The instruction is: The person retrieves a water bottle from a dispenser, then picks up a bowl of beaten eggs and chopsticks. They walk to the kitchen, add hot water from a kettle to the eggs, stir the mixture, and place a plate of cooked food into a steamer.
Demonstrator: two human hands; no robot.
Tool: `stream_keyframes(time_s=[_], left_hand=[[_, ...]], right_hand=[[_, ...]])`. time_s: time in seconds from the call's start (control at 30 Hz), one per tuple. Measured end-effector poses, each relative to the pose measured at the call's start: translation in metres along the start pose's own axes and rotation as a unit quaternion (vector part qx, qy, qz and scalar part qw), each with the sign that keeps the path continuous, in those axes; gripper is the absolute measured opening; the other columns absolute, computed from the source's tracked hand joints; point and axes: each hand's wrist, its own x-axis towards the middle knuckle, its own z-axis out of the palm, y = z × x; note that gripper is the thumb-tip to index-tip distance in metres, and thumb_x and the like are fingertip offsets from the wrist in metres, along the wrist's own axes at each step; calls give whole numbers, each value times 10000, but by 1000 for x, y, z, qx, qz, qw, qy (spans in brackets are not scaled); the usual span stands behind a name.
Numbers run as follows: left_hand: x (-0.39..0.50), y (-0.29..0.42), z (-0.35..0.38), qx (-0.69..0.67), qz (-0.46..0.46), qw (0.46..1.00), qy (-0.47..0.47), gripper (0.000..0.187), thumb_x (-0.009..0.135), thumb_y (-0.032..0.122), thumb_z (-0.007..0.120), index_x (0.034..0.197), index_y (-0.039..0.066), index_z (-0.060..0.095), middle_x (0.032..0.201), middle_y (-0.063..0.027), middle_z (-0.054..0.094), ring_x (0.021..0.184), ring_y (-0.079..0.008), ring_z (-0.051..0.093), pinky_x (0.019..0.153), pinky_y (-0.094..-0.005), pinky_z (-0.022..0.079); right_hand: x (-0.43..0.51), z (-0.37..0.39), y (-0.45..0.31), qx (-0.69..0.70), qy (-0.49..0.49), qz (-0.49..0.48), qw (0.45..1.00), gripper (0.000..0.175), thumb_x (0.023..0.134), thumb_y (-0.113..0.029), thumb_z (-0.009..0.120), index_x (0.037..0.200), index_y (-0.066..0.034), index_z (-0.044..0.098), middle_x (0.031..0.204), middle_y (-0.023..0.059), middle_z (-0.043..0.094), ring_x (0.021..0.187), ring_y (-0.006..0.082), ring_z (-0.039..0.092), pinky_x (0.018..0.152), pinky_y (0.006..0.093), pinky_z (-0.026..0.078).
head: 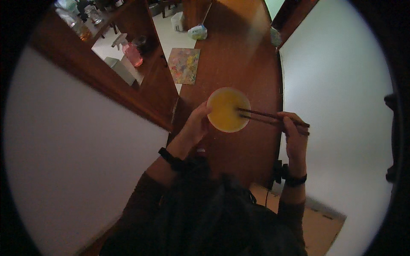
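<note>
My left hand (198, 121) grips the left side of a round bowl (209, 112) with a pale rim. Its thumb lies at the rim, and the other fingers are hidden beneath or behind it. A yellow liquid (225, 112), which looks like beaten egg, fills much of what I can see inside. In my right hand (294, 131) is a pair of dark chopsticks (264, 114), slightly apart. Their tips reach over the bowl's right rim into the liquid and look blurred there. Both wrists wear black bands.
A brown wooden surface (230, 64) extends ahead, bounded by a white wall (336, 112) at right. To the left are a patterned mat (184, 65), a wooden partition (141, 108) and a pink spray bottle (133, 55). A knotted plastic bag (198, 32) lies farther off near a white bin (177, 21).
</note>
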Motion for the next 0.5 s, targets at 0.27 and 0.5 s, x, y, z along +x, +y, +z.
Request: stream_keyframes(time_s=[0.27,0.5], left_hand=[[138,81,-3,27,24,997,66,569,892,368,549,1361,71,425,1252,-75,542,1142,-197,544,953,-395,474],[266,121,-33,11,74,988,135,490,910,389,539,1275,67,480,1131,-59,589,1017,-171,596,867,-357,518]], right_hand=[[183,8,-22,-13,-80,-14,997,211,957,-125,515,1025,19,653,953,106,663,835,171,657,716,296,565],[355,20,-17,-13,-140,-36,989,191,946,-127,527,974,7,660,860,96,671,748,185,668,674,296,559]])
